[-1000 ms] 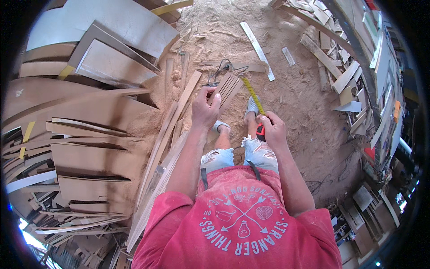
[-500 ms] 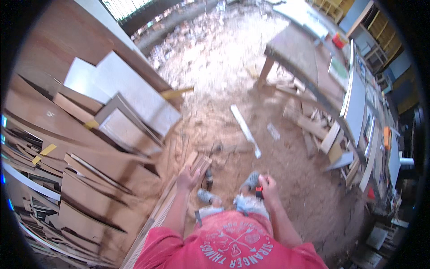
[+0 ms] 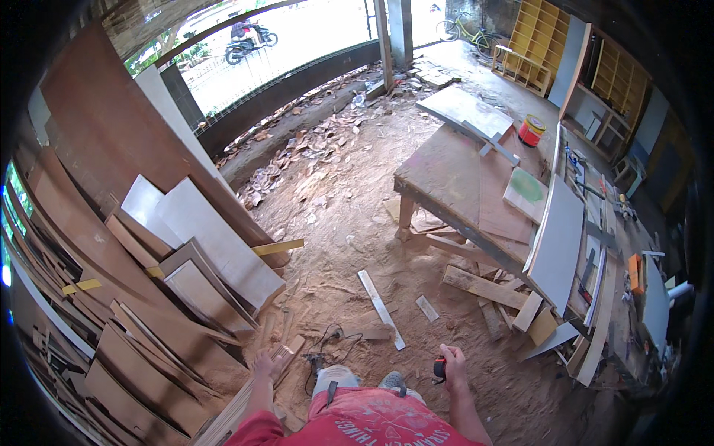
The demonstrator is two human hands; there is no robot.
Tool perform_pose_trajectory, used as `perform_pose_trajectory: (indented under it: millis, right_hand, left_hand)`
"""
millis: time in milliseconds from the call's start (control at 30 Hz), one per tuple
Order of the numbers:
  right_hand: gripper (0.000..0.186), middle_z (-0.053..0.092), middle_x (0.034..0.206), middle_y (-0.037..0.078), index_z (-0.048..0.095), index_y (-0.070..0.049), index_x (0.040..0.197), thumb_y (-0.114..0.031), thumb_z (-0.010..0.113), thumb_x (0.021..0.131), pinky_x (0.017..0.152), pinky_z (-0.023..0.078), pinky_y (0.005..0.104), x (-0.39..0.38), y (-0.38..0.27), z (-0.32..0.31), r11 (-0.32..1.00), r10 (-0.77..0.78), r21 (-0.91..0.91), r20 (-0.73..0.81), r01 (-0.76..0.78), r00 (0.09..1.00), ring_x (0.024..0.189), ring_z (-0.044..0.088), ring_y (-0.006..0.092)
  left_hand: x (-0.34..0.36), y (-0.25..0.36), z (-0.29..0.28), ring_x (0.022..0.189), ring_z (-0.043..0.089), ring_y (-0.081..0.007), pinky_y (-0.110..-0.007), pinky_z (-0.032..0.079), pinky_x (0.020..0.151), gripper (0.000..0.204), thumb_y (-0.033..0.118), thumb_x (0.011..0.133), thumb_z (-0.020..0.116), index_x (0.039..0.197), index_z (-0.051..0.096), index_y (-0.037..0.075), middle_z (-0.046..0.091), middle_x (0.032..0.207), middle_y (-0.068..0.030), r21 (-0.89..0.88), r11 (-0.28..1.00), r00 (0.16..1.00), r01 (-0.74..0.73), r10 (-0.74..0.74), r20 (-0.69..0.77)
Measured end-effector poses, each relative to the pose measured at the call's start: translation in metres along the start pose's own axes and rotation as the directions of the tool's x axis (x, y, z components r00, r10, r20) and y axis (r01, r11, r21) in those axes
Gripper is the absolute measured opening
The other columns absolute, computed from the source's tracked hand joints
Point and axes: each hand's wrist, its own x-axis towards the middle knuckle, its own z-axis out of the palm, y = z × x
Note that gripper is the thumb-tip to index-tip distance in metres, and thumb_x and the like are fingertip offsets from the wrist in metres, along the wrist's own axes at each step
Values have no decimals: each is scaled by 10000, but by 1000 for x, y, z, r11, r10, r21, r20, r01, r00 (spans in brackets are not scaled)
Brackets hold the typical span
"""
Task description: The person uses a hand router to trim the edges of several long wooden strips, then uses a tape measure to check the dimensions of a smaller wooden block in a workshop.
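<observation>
My right hand (image 3: 455, 360) is closed on a black and red tape measure (image 3: 439, 367), with no extended blade visible. My left hand (image 3: 264, 366), low at the left, has its fingers apart beside pale wood strips (image 3: 291, 348); whether it still touches them is hard to make out. A dark power tool (image 3: 315, 361) with a looped black cord lies on the sawdust floor between my hands, just beyond my legs. A long white strip (image 3: 375, 303) and a short offcut (image 3: 427, 308) lie farther forward on the floor.
Leaning sheets (image 3: 213, 236) crowd the left. A wooden table (image 3: 439, 171) at right bears panels, tools and a red tub (image 3: 532, 132), with offcuts (image 3: 483, 286) heaped beneath. Yellow shelving (image 3: 535, 41) stands at the back. Beyond the opening, a person rides a motorbike (image 3: 249, 46).
My view has lifted toward the opening and table. Both hands have dropped in the picture and moved apart. The yellow blade no longer shows, and my left hand's grip on the slats has loosened.
</observation>
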Motion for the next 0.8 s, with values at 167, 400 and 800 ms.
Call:
perform_pose_trajectory:
  millis: [167, 400, 800]
  right_hand:
    - [406, 627, 970, 55, 614, -35, 1147, -283, 800, 887, 732, 516, 291, 38, -30, -5, 998, 36, -46, -7, -36, 999, 833, 610, 134]
    - [714, 646, 1096, 136, 587, 2, 1234, -380, 925, 735, 842, 553, 352, 81, -92, 22, 963, -60, -259, 61, 74, 996, 986, 640, 217]
    - [678, 672, 1080, 103, 629, -10, 1204, -331, 960, 707, 818, 560, 340, 253, -183, -6, 887, -268, -421, -140, 187, 953, 942, 640, 175]
  left_hand:
    - [0, 67, 14, 1309, 488, -431, -510, 390, 1135, 595, 393, 878, 659, 1309, 557, -5, 537, 1368, -236, -97, 967, 941, -235, 201, -272]
    - [38, 205, 54, 1106, 619, -433, -524, 440, 1077, 440, 369, 881, 654, 1095, 662, -16, 667, 1098, -252, -198, 810, 813, -552, 469, -346]
    - [131, 340, 99, 1031, 739, -329, -426, 580, 913, 527, 412, 881, 728, 1210, 716, 1, 759, 1103, -222, -181, 960, 836, -214, 276, 474]
